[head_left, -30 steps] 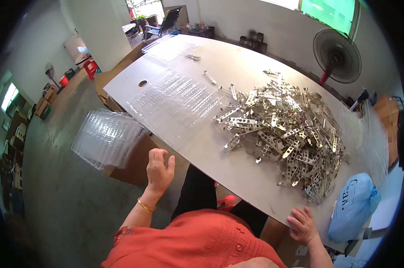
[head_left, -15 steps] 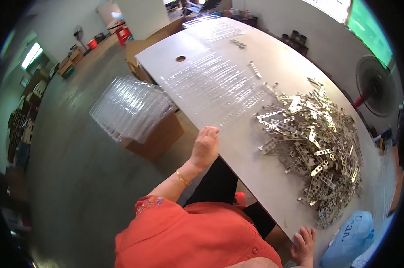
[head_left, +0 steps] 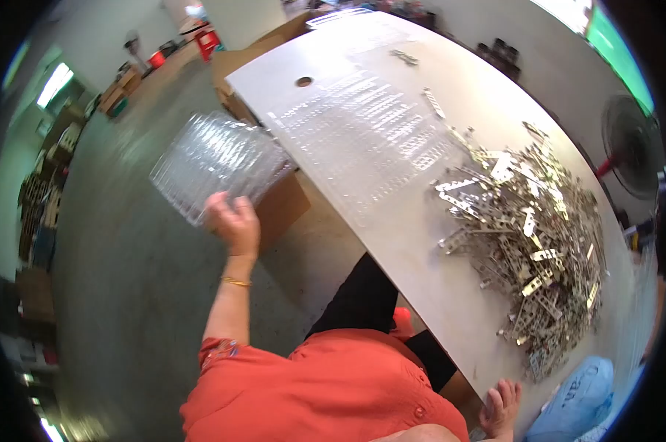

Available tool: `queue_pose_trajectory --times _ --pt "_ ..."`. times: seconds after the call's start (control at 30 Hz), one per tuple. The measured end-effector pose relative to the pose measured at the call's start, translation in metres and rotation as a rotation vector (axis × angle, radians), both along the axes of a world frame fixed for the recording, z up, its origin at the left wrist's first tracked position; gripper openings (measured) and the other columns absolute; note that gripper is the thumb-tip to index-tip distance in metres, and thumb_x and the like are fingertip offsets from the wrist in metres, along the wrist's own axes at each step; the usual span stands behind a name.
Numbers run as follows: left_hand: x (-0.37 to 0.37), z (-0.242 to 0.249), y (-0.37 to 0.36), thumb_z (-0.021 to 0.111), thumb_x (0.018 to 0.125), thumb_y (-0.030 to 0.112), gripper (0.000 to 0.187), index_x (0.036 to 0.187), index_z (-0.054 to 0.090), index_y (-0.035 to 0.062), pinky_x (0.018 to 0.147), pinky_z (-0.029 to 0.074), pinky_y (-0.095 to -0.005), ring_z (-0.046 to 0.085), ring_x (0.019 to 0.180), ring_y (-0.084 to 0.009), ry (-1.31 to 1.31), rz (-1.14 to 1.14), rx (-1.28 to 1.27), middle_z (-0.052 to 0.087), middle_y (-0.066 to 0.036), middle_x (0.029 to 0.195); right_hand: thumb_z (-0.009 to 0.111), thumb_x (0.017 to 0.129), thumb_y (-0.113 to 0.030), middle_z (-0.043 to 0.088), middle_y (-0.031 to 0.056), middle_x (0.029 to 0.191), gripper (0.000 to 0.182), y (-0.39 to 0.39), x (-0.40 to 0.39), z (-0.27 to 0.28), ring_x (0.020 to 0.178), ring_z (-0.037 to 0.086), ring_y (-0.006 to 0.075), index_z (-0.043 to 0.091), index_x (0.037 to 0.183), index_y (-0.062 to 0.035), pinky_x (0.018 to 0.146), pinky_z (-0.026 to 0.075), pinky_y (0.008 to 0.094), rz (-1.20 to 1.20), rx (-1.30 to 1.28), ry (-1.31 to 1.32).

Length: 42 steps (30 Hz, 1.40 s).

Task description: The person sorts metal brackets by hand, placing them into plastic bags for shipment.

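Note:
My left hand (head_left: 233, 221) is stretched out to the left, and its fingers curl over the near edge of a stack of clear plastic trays (head_left: 215, 155). The stack rests on a cardboard box (head_left: 285, 206) beside the table. My right hand (head_left: 501, 405) lies on the near edge of the grey table (head_left: 414, 258), fingers apart and holding nothing. A clear tray (head_left: 370, 125) lies flat on the table. To its right is a big heap of perforated metal brackets (head_left: 532, 228).
A blue plastic bag (head_left: 576, 401) sits at the table's near right corner. A floor fan (head_left: 631, 147) stands beyond the far side. The tabletop has a round hole (head_left: 304, 81). Shelves and boxes line the concrete floor at far left.
My left hand left the table edge and swung left to the stack of clear trays. The view turned left. My right hand stayed on the table edge.

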<state>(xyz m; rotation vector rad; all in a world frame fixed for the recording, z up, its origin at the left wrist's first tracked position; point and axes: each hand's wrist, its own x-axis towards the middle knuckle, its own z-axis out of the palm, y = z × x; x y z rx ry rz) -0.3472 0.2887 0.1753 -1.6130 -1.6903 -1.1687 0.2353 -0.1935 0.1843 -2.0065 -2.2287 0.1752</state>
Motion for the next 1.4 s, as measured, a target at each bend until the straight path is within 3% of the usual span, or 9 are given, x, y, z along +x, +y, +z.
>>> queue_pose_trajectory --times 0.07,0.17,0.37,0.5,0.6,0.73,0.87,1.07,1.4 --pt "-0.074 -0.029 0.011 0.063 0.092 0.012 0.031 0.115 0.049 -0.0035 0.096 0.043 -0.0503 0.053 0.105 -0.0376 -0.017 0.157 0.017 0.053 -0.022 0.112 0.077 0.06 -0.015 0.052 0.0118 0.132 0.071 0.001 0.0 0.001 0.125 0.052 0.038 0.05 0.125 -0.0226 0.114 0.029 0.0617 -0.027 -0.034 0.0" --pt "-0.071 0.013 -0.004 0.061 0.093 0.0 0.031 0.122 0.051 -0.0035 0.097 0.046 -0.0469 0.055 0.112 -0.0378 0.084 0.074 0.109 0.056 -0.021 0.12 0.08 0.056 -0.016 0.052 0.0087 0.134 0.077 0.005 0.0 0.008 0.126 0.052 0.0349 0.051 0.126 -0.024 0.114 0.03 0.0604 -0.007 -0.077 0.022" --pt "0.117 0.042 -0.041 0.058 0.094 -0.003 0.021 0.115 0.058 -0.0019 0.095 0.048 -0.0398 0.06 0.106 -0.0307 -0.167 -0.617 -0.136 0.06 -0.016 0.119 0.082 0.056 -0.013 0.054 0.0051 0.134 0.078 0.009 -0.011 0.014 0.127 0.054 0.0296 0.053 0.127 -0.0258 0.117 0.03 0.0555 -0.093 -0.06 -0.025" --pt "0.231 0.048 -0.065 0.064 0.088 -0.003 0.027 0.114 0.058 0.0002 0.1 0.047 -0.0444 0.058 0.116 -0.0363 -0.065 -1.131 -0.182 0.059 -0.017 0.121 0.083 0.055 -0.011 0.052 0.0051 0.135 0.08 0.011 -0.018 0.012 0.128 0.053 0.0308 0.051 0.127 -0.0244 0.117 0.03 0.0577 -0.118 -0.012 -0.019" --pt "0.302 0.06 -0.07 0.069 0.089 0.008 0.034 0.12 0.058 0.0004 0.106 0.042 -0.049 0.05 0.127 -0.0425 -0.003 -1.291 -0.29 0.054 -0.02 0.129 0.082 0.056 -0.01 0.053 0.0049 0.135 0.077 0.011 -0.021 0.012 0.128 0.053 0.0299 0.052 0.126 -0.0239 0.117 0.03 0.0573 -0.16 0.0 0.01" --pt "0.377 0.071 -0.06 0.071 0.091 0.029 0.054 0.131 0.054 -0.0011 0.113 0.033 -0.0523 0.038 0.138 -0.0454 0.143 -1.355 -0.359 0.047 -0.023 0.142 0.082 0.057 -0.011 0.055 0.0044 0.135 0.078 0.006 -0.02 0.011 0.128 0.054 0.0282 0.053 0.129 -0.0241 0.116 0.031 0.056 -0.144 0.013 0.041" --pt "0.436 0.076 -0.071 0.072 0.09 0.033 0.062 0.137 0.052 -0.0015 0.115 0.03 -0.0526 0.035 0.141 -0.0447 0.274 -1.445 -0.391 0.046 -0.023 0.146 0.082 0.063 -0.014 0.054 0.0029 0.142 0.079 0.004 -0.019 0.021 0.13 0.054 0.0241 0.053 0.136 -0.026 0.117 0.031 0.054 -0.154 -0.039 0.114" --pt "0.48 0.055 -0.093 0.067 0.091 0.036 0.063 0.139 0.05 -0.0022 0.118 0.024 -0.0551 0.036 0.141 -0.0434 0.371 -1.47 -0.466 0.046 -0.024 0.145 0.074 0.078 -0.015 0.055 0.0016 0.143 0.059 -0.001 -0.017 0.01 0.132 0.053 0.0207 0.057 0.134 -0.0252 0.119 0.03 0.0502 -0.146 0.067 0.117" --pt "0.478 0.032 -0.1 0.061 0.096 0.03 0.051 0.133 0.052 -0.004 0.118 0.025 -0.0552 0.044 0.132 -0.0403 0.462 -1.434 -0.386 0.048 -0.025 0.138 0.067 0.083 -0.012 0.051 0.0035 0.145 0.058 -0.004 -0.017 0.003 0.135 0.05 0.0243 0.052 0.138 -0.0225 0.118 0.031 0.053 -0.129 0.144 0.157"
